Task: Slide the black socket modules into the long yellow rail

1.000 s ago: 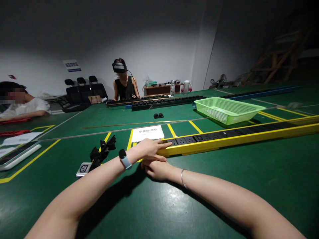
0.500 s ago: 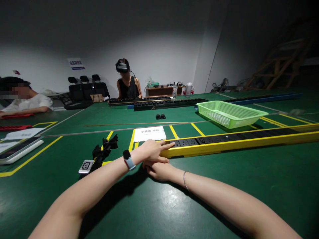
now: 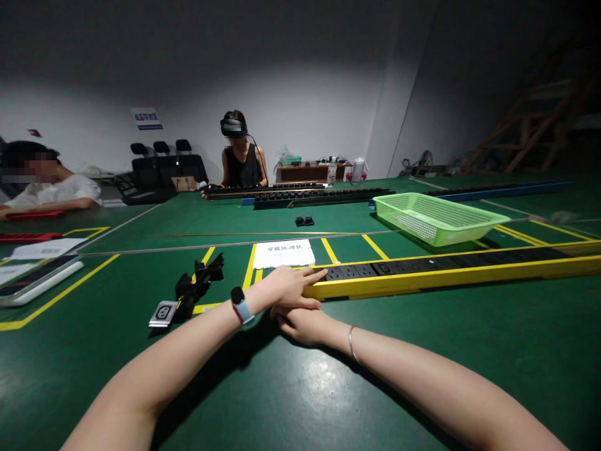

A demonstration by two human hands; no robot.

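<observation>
A long yellow rail with black socket modules set in it runs from the table's middle off to the right. My left hand, a watch on its wrist, lies flat on the rail's near end with the fingers stretched out toward the first socket. My right hand, a bracelet on its wrist, rests on the green table just under the left hand, against the rail's end. Its fingers are tucked beneath the left hand and hidden.
Loose black socket modules and one white-faced module lie left of my hands. A white paper label sits behind. A green basket stands at the right. Across the table a person works at dark rails; another person leans at far left.
My hands keep their pose on the rail's end. The view has drifted slightly, so everything sits a little further right and lower than before.
</observation>
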